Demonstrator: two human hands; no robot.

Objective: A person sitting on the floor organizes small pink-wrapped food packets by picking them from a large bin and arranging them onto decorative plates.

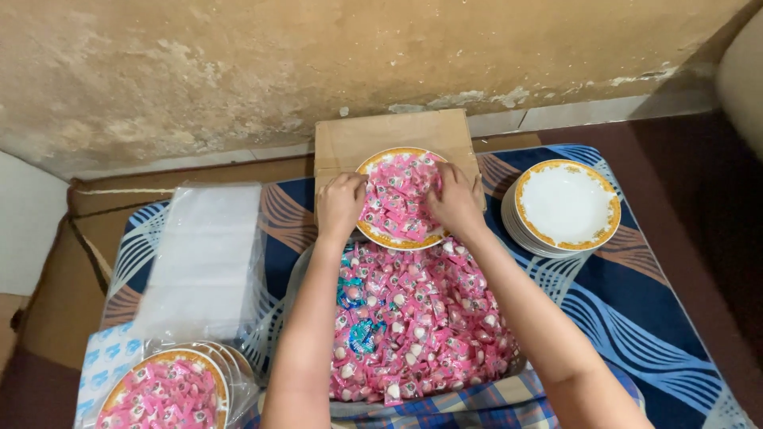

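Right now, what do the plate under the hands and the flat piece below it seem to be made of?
The plate looks like glazed ceramic: glossy white with an orange-gold rim. The flat piece looks like matte brown cardboard. Both hands, left hand and right hand, rest on the pink wrapped candies.

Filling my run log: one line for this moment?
left hand on candy plate | right hand on candies | empty plates right

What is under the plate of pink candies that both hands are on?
The gold-rimmed plate rests on a flat brown cardboard box, which shows behind and beside it. Pink wrapped candies cover the plate's middle, and the left hand and right hand hide its sides.
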